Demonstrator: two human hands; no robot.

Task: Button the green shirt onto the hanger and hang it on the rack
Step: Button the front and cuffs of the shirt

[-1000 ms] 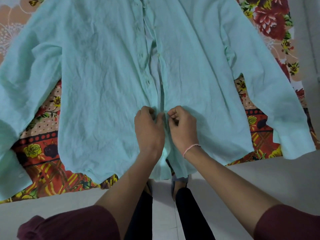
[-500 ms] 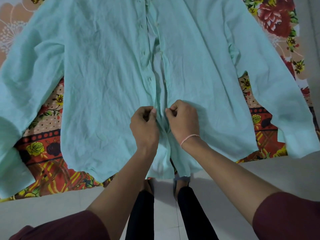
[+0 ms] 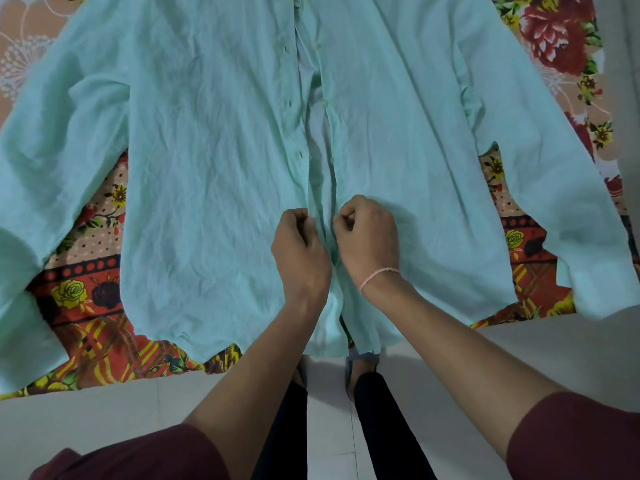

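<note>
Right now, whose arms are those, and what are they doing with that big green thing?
Those arms belong to a person wearing a camera on their head, so you see what they see when they look down. The big thing is a green shirt spread flat on a flowery bedsheet. The left hand pinches one front edge of the shirt, and the right hand, with a pink thread on its wrist, pinches the other edge. The shirt's front is open above the hands. No hanger shows in this picture.
</note>
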